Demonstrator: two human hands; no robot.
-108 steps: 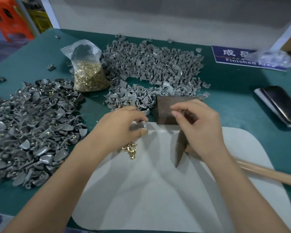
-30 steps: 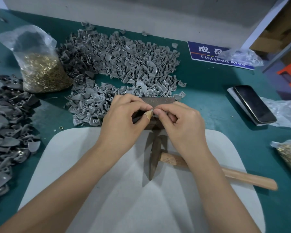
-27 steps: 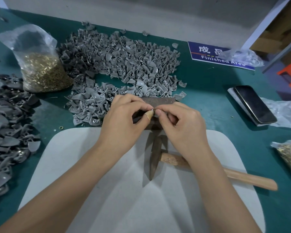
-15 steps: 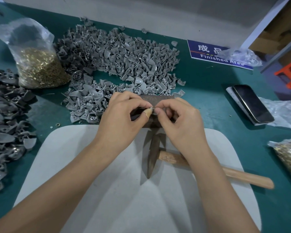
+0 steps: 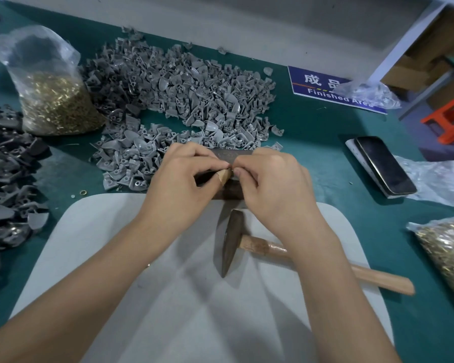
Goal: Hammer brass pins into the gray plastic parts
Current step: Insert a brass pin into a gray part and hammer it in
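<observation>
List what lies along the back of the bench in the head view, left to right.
Bag of brass pins → pile of gray plastic parts → blue Finished Area sign → crumpled clear plastic bag → orange stool.

gray plastic parts (image 5: 184,100): we see a loose heap at bench rear, a darker heap (image 5: 3,184) at left | brass pins (image 5: 55,103): in a clear bag left of the rear heap, second bag (image 5: 448,255) at right edge | hammer (image 5: 231,242): lying flat on white pad, wooden handle pointing right
</observation>
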